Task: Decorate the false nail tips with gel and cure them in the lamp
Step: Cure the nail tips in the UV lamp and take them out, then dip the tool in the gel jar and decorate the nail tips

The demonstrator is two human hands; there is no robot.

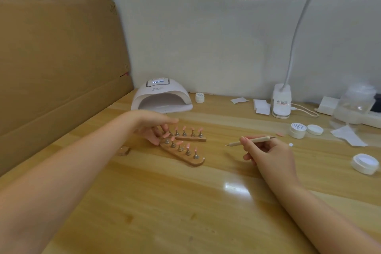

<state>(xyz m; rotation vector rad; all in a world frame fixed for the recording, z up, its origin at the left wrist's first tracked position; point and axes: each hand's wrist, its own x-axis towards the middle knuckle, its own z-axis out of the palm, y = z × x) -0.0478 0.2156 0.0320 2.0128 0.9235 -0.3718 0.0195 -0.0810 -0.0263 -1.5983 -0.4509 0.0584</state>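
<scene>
On the tabletop [206, 202]: two wooden holders [183, 153] bearing pink nail tips [188, 146], lying in front of the white curing lamp [161, 97]. Left hand [153, 128], fingers loosely curled, touching the holders' left ends. Right hand [266, 150], grip pinching a dotting pen [250, 141]. Gel jars [298, 130] right, near the desk lamp base [281, 102]

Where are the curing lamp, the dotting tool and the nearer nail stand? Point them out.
curing lamp [162, 94]: head view, on its white dome.
dotting tool [257, 140]: head view, on its shaft beside the right hand's fingers.
nearer nail stand [185, 160]: head view, on its wooden base.
</scene>
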